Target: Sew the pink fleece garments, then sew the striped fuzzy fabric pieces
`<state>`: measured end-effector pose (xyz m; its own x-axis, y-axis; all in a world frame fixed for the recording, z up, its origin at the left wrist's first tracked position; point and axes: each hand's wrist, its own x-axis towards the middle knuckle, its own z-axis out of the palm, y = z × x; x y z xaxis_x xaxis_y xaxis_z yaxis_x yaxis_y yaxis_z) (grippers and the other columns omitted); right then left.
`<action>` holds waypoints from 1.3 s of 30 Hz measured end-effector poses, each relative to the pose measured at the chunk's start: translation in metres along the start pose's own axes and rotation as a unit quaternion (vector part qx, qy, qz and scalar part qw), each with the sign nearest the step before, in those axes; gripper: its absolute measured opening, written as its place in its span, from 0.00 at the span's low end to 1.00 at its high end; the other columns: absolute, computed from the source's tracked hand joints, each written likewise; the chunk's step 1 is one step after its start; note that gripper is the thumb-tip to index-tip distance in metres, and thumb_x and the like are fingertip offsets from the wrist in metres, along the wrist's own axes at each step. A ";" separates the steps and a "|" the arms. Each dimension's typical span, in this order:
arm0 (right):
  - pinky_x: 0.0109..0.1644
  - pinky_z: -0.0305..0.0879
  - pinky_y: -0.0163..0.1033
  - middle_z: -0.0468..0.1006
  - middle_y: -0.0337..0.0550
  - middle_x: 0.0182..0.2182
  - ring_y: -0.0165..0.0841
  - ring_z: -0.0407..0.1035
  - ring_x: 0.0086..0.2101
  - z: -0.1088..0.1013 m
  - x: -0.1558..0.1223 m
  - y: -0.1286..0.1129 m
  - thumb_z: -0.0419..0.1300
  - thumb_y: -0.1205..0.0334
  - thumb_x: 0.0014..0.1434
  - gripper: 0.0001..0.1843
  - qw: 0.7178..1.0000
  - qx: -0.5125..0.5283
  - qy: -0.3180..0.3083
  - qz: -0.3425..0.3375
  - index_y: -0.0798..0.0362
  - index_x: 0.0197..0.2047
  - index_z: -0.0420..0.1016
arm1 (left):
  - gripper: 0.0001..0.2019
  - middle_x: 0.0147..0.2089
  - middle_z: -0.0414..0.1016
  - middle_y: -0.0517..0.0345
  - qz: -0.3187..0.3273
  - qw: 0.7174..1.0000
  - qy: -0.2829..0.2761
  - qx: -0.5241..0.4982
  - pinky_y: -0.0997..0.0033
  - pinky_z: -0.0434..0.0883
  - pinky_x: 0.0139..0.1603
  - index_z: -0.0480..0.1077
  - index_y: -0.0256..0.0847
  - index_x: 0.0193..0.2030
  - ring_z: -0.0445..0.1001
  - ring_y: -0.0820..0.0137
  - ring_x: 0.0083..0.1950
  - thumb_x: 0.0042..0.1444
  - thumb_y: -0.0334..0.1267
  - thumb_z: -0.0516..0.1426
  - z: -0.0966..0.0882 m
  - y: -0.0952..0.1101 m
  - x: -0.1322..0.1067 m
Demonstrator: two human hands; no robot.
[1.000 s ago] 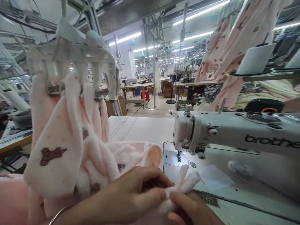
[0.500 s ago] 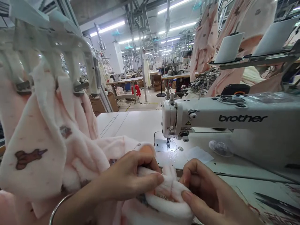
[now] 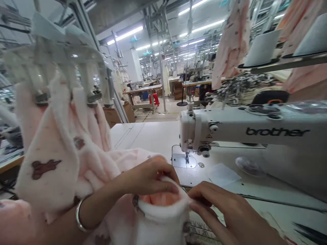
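A fluffy pale pink garment [image 3: 163, 221] with brown bear prints lies in front of me, its tube-like opening facing up and showing an orange-pink inside. My left hand [image 3: 153, 178], with a silver bangle on the wrist, pinches the far rim of that opening between thumb and fingers. At the right side of the rim, my right hand [image 3: 217, 207] is closed on the fabric edge with thumb and forefinger. Just beyond both hands stands a white sewing machine [image 3: 230, 127] with its presser foot over the needle plate [image 3: 181, 160]; no cloth lies under the foot.
Pink fabric pieces [image 3: 51, 146] hang from a clip hanger [image 3: 71, 64] at left. Black scissors or snips [image 3: 310, 233] lie at lower right. A translucent scrap [image 3: 224, 175] and a clear bobbin-like object [image 3: 246, 166] rest on the machine table [image 3: 150, 134]. Thread cones [image 3: 263, 49] stand above right.
The garment's rim has been turned, so its opening now faces up wider. My right hand has moved slightly left along the edge. The camera view has shifted a little left.
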<state>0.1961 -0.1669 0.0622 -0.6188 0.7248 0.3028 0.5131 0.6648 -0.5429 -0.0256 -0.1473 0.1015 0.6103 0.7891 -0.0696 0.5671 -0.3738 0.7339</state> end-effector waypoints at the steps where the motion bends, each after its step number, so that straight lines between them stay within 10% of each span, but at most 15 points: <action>1: 0.34 0.65 0.31 0.73 0.34 0.31 0.27 0.69 0.31 0.001 -0.004 0.003 0.51 0.67 0.61 0.07 0.998 0.020 -0.022 0.048 0.47 0.34 0.66 | 0.07 0.33 0.76 0.59 0.006 0.999 0.014 0.044 0.76 0.65 0.39 0.74 0.38 0.36 0.71 0.72 0.36 0.56 0.39 0.59 0.005 -0.002 0.011; 6: 0.29 0.60 0.33 0.72 0.36 0.28 0.29 0.67 0.29 0.006 -0.022 0.021 0.50 0.62 0.61 0.07 0.975 0.074 -0.009 0.207 0.51 0.32 0.66 | 0.06 0.42 0.74 0.54 0.051 0.962 0.085 0.253 0.66 0.65 0.45 0.71 0.40 0.40 0.69 0.65 0.44 0.60 0.35 0.54 0.041 0.019 0.044; 11: 0.32 0.60 0.32 0.72 0.33 0.27 0.29 0.67 0.29 -0.007 -0.040 0.027 0.50 0.60 0.60 0.07 0.951 0.137 -0.006 0.278 0.50 0.31 0.65 | 0.15 0.37 0.74 0.52 -0.004 0.976 -0.027 0.216 0.64 0.66 0.38 0.69 0.37 0.39 0.72 0.61 0.38 0.61 0.48 0.51 0.062 0.040 0.039; 17: 0.42 0.62 0.31 0.76 0.34 0.41 0.30 0.69 0.41 -0.010 -0.045 0.029 0.51 0.63 0.59 0.10 0.957 0.146 0.018 0.251 0.45 0.42 0.71 | 0.07 0.41 0.76 0.60 -0.012 0.995 -0.037 0.097 0.69 0.65 0.45 0.70 0.42 0.41 0.72 0.67 0.44 0.56 0.35 0.55 0.055 0.015 0.048; 27: 0.31 0.62 0.33 0.76 0.35 0.31 0.29 0.69 0.26 0.001 -0.014 0.041 0.51 0.63 0.57 0.10 0.947 0.164 0.003 0.275 0.49 0.37 0.73 | 0.07 0.48 0.73 0.55 0.095 0.991 -0.007 0.091 0.72 0.66 0.44 0.70 0.42 0.42 0.73 0.70 0.44 0.60 0.36 0.52 0.050 -0.022 0.055; 39: 0.29 0.55 0.34 0.71 0.35 0.22 0.29 0.65 0.26 0.008 0.047 0.078 0.53 0.66 0.52 0.05 0.938 0.067 -0.089 0.327 0.52 0.26 0.67 | 0.08 0.30 0.75 0.62 -0.121 0.992 0.034 -0.013 0.76 0.62 0.31 0.73 0.40 0.31 0.71 0.71 0.33 0.52 0.40 0.55 0.034 -0.059 0.092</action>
<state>0.2021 -0.0828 0.0275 -0.2928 0.9204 -0.2593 0.7459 0.0502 -0.6642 0.0157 -0.0692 0.0283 0.4196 0.8853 -0.2004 0.6766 -0.1579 0.7192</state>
